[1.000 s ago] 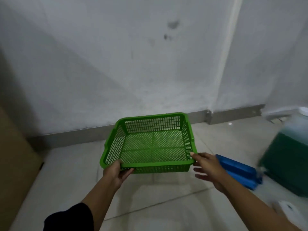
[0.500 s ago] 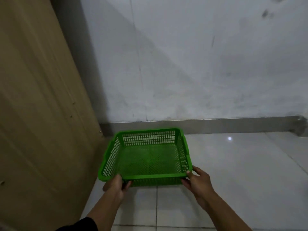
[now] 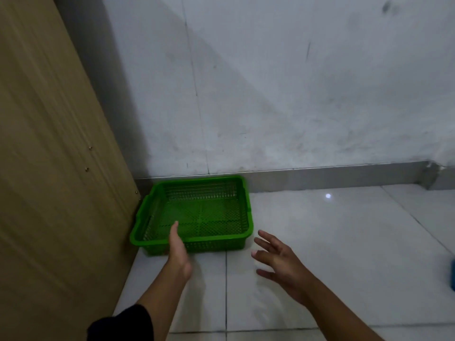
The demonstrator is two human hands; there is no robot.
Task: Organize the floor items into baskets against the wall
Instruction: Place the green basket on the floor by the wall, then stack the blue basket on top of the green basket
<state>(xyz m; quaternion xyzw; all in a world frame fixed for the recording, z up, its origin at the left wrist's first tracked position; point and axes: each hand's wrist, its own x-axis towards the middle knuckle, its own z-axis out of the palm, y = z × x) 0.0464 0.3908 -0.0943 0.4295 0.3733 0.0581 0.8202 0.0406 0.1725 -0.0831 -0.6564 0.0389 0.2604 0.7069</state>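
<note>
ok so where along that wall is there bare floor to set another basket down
Free: the tiled floor right of the green basket, along the metal baseboard, up to a blue object at the frame's right edge. Crowded: the left corner, where the basket sits against the wooden panel. Left hand and right hand hover open near its front.

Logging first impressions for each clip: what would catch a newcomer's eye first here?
The bright green basket, empty, sits on the pale tiled floor in the corner between the white wall and a wooden panel. Just before it, the left hand and right hand are open, holding nothing.
</note>
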